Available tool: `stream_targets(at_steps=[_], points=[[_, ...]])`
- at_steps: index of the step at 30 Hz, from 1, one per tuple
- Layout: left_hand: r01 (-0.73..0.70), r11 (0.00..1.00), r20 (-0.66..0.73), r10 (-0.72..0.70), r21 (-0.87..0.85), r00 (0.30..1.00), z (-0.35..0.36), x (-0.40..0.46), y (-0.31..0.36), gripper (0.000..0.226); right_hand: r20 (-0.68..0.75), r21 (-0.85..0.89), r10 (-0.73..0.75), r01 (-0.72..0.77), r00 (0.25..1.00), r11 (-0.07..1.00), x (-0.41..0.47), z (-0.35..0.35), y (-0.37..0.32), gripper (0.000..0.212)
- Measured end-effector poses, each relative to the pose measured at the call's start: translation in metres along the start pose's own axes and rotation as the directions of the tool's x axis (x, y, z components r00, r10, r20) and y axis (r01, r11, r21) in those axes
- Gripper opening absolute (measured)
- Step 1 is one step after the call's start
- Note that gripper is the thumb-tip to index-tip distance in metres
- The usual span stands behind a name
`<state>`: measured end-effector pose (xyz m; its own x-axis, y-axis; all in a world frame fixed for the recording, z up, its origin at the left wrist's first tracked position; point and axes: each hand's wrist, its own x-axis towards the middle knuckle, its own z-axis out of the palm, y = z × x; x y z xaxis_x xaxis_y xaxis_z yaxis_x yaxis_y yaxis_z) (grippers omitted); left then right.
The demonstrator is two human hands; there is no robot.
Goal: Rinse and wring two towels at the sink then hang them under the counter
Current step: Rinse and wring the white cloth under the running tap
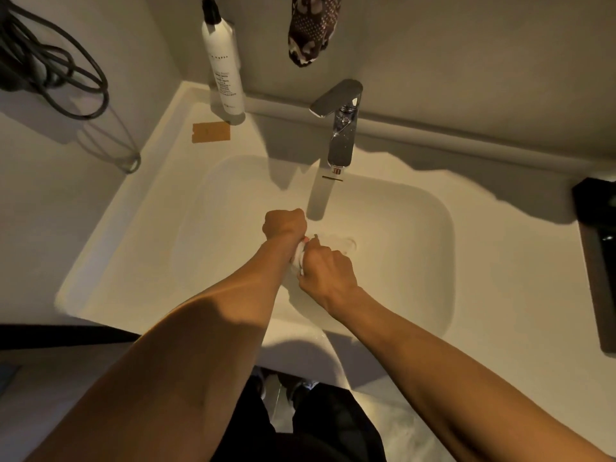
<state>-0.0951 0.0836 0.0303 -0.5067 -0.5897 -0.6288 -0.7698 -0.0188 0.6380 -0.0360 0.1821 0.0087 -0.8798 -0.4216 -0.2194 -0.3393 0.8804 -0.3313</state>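
Observation:
Both of my hands are over the white sink basin (206, 228), below the chrome faucet (340, 128). My left hand (285, 223) is fisted and my right hand (328, 270) is clenched just beside it. Between them a twisted white towel (301, 256) shows only as a small strip; most of it is hidden inside my fists. The drain (348, 243) lies just beyond my right hand. I see no running water from the spout. A second towel is not in view.
A white pump bottle (225, 68) stands at the back left of the counter beside a tan tag (211, 132). Dark cables (53, 68) hang at left. A patterned cloth (313, 28) hangs above the faucet. A black tray (598, 261) sits at right.

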Motion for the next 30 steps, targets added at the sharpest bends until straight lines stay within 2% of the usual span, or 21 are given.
stream_targets(at_steps=[3, 5, 7, 9, 10, 11, 13, 15, 17, 19, 21, 23, 25, 28, 30], points=[[0.071, 0.995, 0.015, -0.07, -0.069, 0.997, -0.006, -0.003, -0.006, 0.02, -0.022, -0.092, -0.058, 0.056, 0.998, 0.994, -0.009, -0.005, 0.0, 0.038], [0.08, 0.99, 0.068, -0.072, -0.12, 0.995, -0.011, -0.011, -0.002, 0.02, -0.047, -0.09, -0.051, 0.047, 0.998, 0.995, -0.017, -0.012, -0.002, 0.034], [0.075, 0.965, 0.21, -0.021, -0.249, 0.977, -0.02, -0.022, 0.007, 0.016, -0.079, 0.03, -0.005, 0.007, 0.997, 1.0, -0.023, -0.024, -0.002, 0.028], [0.139, 0.88, 0.387, 0.055, -0.454, 0.92, -0.037, -0.037, 0.019, 0.024, -0.063, 0.316, 0.093, -0.068, 0.994, 0.946, -0.03, -0.039, -0.002, 0.031], [0.162, 0.835, 0.447, 0.109, -0.526, 0.888, -0.046, -0.041, 0.022, 0.032, -0.003, 0.503, 0.162, -0.138, 0.987, 0.853, -0.034, -0.049, -0.002, 0.038], [0.14, 0.835, 0.471, 0.155, -0.532, 0.868, -0.056, -0.047, 0.025, 0.039, 0.074, 0.664, 0.225, -0.216, 0.972, 0.715, -0.036, -0.058, -0.003, 0.046], [-0.002, 0.913, 0.512, 0.231, -0.409, 0.828, -0.07, -0.058, 0.02, 0.05, 0.155, 0.846, 0.283, -0.275, 0.946, 0.456, -0.042, -0.073, -0.007, 0.051], [-0.188, 0.965, 0.576, 0.259, -0.181, 0.775, -0.077, -0.072, 0.007, 0.055, 0.115, 0.897, 0.265, -0.214, 0.957, 0.387, -0.046, -0.082, -0.012, 0.045], [-0.336, 0.937, 0.576, 0.33, -0.1, 0.748, -0.08, -0.077, -0.001, 0.048, 0.104, 0.935, 0.192, -0.162, 0.976, 0.315, -0.05, -0.093, -0.014, 0.032], [-0.383, 0.909, 0.504, 0.411, -0.165, 0.759, -0.084, -0.076, 0.002, 0.044, 0.164, 0.978, 0.115, -0.177, 0.98, 0.111, -0.054, -0.103, -0.011, 0.028], [-0.364, 0.895, 0.451, 0.445, -0.259, 0.774, -0.088, -0.079, 0.009, 0.042, 0.21, 0.971, 0.046, -0.203, 0.977, -0.126, -0.057, -0.112, -0.005, 0.032], [-0.333, 0.879, 0.405, 0.456, -0.34, 0.792, -0.09, -0.084, 0.015, 0.039, 0.227, 0.942, 0.035, -0.211, 0.973, -0.26, -0.058, -0.118, -0.002, 0.037], [-0.3, 0.866, 0.361, 0.449, -0.399, 0.817, -0.09, -0.086, 0.021, 0.043, 0.217, 0.953, 0.113, -0.186, 0.97, -0.239, -0.057, -0.122, -0.003, 0.038], [-0.289, 0.844, 0.314, 0.453, -0.452, 0.834, -0.091, -0.091, 0.029, 0.048, 0.148, 0.989, 0.232, -0.136, 0.961, -0.065, -0.055, -0.126, -0.003, 0.035], [-0.3, 0.831, 0.271, 0.458, -0.468, 0.846, -0.091, -0.091, 0.032, 0.047, 0.138, 0.99, 0.277, -0.142, 0.951, -0.003, -0.051, -0.129, 0.001, 0.035]])
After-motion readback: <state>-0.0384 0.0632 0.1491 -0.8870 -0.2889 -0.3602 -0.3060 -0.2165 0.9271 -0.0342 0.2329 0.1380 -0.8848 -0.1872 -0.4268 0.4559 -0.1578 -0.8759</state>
